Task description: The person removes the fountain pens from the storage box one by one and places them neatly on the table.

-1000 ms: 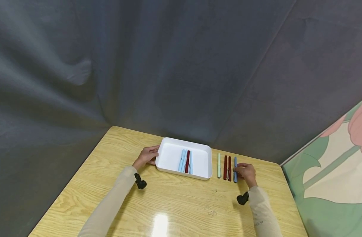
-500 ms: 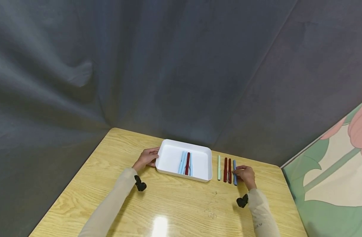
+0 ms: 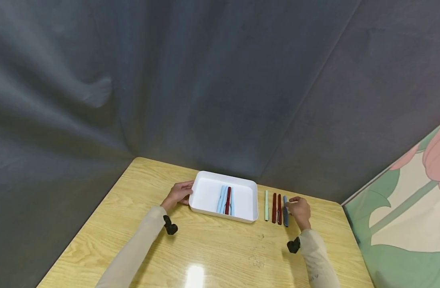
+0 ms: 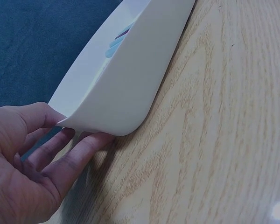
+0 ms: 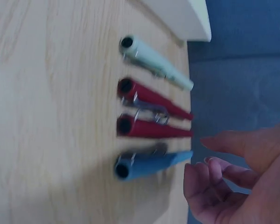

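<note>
In the head view my left hand [image 3: 179, 193] holds the left side of a white tray [image 3: 209, 200]. Up close in the left wrist view, one finger [image 4: 37, 115] reaches the rim while others lie against the outside below it. Three light blue pens [image 3: 220, 200] and a dark red pen [image 3: 228, 200] lie in the tray. On the table to its right, a blue pen [image 5: 151, 165] lies beside my right hand [image 5: 242, 177]. The right hand's fingers are loosely bent, apart from the pen, with nothing between them.
Left of the blue pen lie two dark red pens [image 3: 274, 208] with clips facing each other, then a pale green pen [image 3: 266, 206]. The wooden table [image 3: 223, 248] meets a dark grey curtain [image 3: 205, 100] at the back.
My right hand has let go of the blue pen and drawn slightly off it; the pen stays on the table. The left hand and tray keep their places.
</note>
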A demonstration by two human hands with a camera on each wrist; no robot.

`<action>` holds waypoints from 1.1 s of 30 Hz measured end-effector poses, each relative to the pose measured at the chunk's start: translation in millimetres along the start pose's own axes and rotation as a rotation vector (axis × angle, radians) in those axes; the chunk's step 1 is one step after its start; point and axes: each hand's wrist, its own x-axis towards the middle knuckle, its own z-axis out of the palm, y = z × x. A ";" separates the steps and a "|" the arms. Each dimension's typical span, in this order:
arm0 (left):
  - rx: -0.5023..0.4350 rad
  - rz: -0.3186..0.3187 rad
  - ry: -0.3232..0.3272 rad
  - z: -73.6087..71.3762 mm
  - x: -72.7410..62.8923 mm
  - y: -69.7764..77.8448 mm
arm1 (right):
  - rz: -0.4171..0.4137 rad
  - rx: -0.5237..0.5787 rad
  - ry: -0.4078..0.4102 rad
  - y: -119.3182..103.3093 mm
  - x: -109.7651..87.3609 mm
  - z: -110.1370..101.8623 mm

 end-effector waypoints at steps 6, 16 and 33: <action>0.000 0.014 -0.001 1.5 -2.1 1.3 | -0.063 0.013 0.019 -22.6 -3.4 7.0; 0.000 0.020 0.005 1.7 -1.6 0.1 | -0.087 0.197 -0.015 -42.4 -10.4 24.3; 0.036 0.011 0.040 3.2 -5.4 11.4 | -0.075 0.485 -0.207 -77.7 -18.3 61.4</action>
